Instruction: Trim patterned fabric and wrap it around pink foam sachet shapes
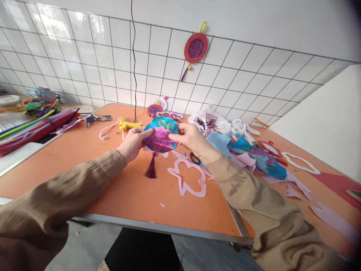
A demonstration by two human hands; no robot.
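Note:
A round piece of blue and pink floral fabric (161, 136) is held up above the orange table (118, 188). My left hand (133, 142) pinches its left edge, thumb on the front. My right hand (194, 140) grips the right edge with the thumb on the pink flower. A dark purple tassel (151, 167) with a pink bead hangs below the fabric's lower edge. Just right of the tassel lies a pink flower-shaped paper outline (188, 177). The black handle of scissors (195, 158) shows beside my right wrist.
A yellow glue gun (128, 124) lies behind my left hand. Colourful pipe cleaners (36, 130) are piled at left. Fabric scraps (265, 162) and a plastic bag (210, 119) lie at right. A red round ornament (195, 47) hangs on the tiled wall.

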